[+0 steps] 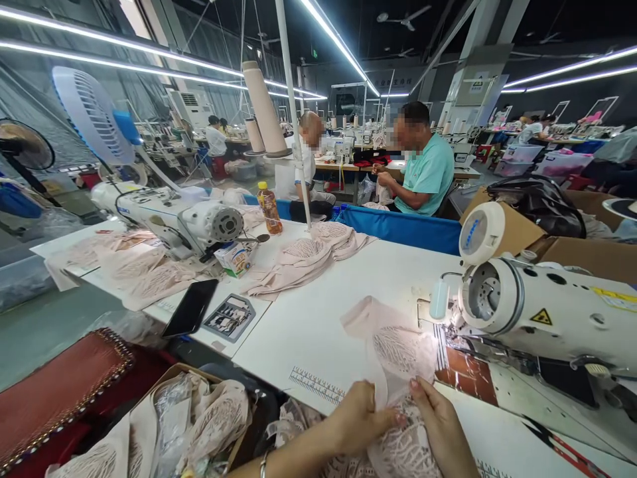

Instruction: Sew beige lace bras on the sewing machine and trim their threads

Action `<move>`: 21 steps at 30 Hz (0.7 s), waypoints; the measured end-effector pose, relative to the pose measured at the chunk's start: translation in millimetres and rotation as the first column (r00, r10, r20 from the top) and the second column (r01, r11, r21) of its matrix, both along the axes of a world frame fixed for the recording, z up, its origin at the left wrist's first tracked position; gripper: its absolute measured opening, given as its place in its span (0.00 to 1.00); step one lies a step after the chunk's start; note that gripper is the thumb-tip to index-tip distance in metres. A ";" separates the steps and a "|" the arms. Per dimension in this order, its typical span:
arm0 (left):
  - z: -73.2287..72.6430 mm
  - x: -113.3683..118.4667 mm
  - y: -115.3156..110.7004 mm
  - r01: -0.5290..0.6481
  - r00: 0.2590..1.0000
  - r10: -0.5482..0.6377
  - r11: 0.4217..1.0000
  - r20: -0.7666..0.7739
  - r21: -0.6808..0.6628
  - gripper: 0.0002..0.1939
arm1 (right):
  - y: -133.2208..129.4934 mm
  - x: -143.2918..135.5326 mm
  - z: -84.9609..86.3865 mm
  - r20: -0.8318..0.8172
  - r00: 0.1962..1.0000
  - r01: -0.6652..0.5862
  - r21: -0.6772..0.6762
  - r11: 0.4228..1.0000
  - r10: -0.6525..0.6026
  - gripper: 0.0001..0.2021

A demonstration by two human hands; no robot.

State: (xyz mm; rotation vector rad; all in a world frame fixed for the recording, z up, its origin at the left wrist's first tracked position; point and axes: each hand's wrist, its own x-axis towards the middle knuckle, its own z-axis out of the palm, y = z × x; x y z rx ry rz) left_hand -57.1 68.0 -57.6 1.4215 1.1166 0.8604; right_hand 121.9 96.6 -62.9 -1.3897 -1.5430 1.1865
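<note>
Both hands point(359, 417) are mostly closed, gripping pale pink lace fabric point(402, 350) at the white table point(318, 325).

From afar I see, on the table point(279, 338), the sewing machine point(562, 312) at right, one garment piece point(403, 348) just left of it. At left is the other machine point(164, 216), the phone point(192, 309) before it, the bottle point(269, 211) to its right, and between both machines lies the garment pile point(311, 255). Below, at left, the box point(206, 377) holds cloth point(219, 415)

Foreground: two hands point(361, 415) point(435, 415), two sewing machines point(174, 216) point(562, 305), one bottle point(269, 209), two thread cones point(265, 109) point(254, 135).
</note>
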 end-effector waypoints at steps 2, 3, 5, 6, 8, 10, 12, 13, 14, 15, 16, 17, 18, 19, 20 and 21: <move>-2.8 7.2 -4.5 -0.063 0.981 0.085 0.990 0.173 -0.128 0.36 | -2.6 -1.3 -7.5 -0.035 0.999 0.026 -0.061 0.998 -0.028 0.27; -2.5 7.6 -3.4 -0.082 0.976 0.109 0.986 0.190 -0.144 0.37 | -4.0 -1.7 -9.9 -0.029 0.997 0.070 -0.075 0.995 -0.073 0.28; 0.6 4.3 1.8 -0.039 0.985 0.058 0.993 0.164 -0.115 0.38 | -6.2 -1.9 -12.7 -0.009 0.992 0.121 -0.105 0.987 -0.123 0.29; 2.8 1.8 4.8 0.010 0.991 0.002 0.996 0.132 -0.091 0.37 | -7.1 -2.0 -13.4 0.000 0.993 0.115 -0.117 0.986 -0.116 0.29; 7.9 -2.8 9.8 0.114 0.993 -0.112 0.993 0.036 -0.041 0.37 | -8.7 -2.9 -14.5 0.015 0.998 0.067 -0.100 0.993 -0.066 0.29; 13.1 -5.8 13.3 0.167 0.979 -0.170 0.985 -0.116 -0.036 0.38 | -10.1 -4.9 -16.4 0.036 0.999 0.018 -0.028 0.999 -0.017 0.29; 17.6 -7.3 15.8 0.200 0.946 -0.215 0.976 -0.245 -0.084 0.38 | -10.8 -7.6 -19.5 0.049 0.998 -0.038 0.038 0.999 0.036 0.29; 19.2 -7.7 17.1 0.209 0.931 -0.232 0.972 -0.283 -0.112 0.38 | -10.7 -8.9 -21.1 0.051 0.996 -0.076 0.056 0.996 0.074 0.30; 19.9 -7.8 18.3 0.218 0.920 -0.248 0.967 -0.303 -0.131 0.37 | -10.3 -10.2 -22.5 0.054 0.993 -0.112 0.065 0.992 0.108 0.30; 19.7 -7.3 19.3 0.230 0.914 -0.264 0.963 -0.308 -0.142 0.37 | -9.6 -11.3 -23.4 0.059 0.989 -0.141 0.069 0.988 0.137 0.30; 18.1 -6.1 20.0 0.240 0.911 -0.276 0.959 -0.305 -0.150 0.36 | -8.6 -12.4 -23.8 0.064 0.986 -0.161 0.071 0.984 0.156 0.30; 15.3 -3.9 20.1 0.227 0.914 -0.266 0.961 -0.306 -0.156 0.36 | -7.5 -13.4 -23.6 0.070 0.984 -0.169 0.071 0.983 0.164 0.30; 11.2 -0.5 19.2 0.184 0.923 -0.227 0.970 -0.310 -0.162 0.35 | -6.2 -14.3 -22.7 0.078 0.985 -0.162 0.073 0.984 0.156 0.31; 6.1 3.9 17.3 0.109 0.938 -0.157 0.980 -0.310 -0.166 0.35 | -4.8 -14.8 -21.3 0.091 0.988 -0.136 0.080 0.988 0.128 0.31; 0.6 9.3 14.2 0.018 0.951 -0.067 0.986 -0.301 -0.163 0.35 | -3.4 -14.9 -19.7 0.115 0.990 -0.088 0.096 0.991 0.077 0.32; -4.7 15.0 10.2 -0.066 0.961 0.022 0.986 -0.277 -0.151 0.34 | -2.0 -14.4 -18.0 0.149 0.989 -0.028 0.125 0.992 0.009 0.31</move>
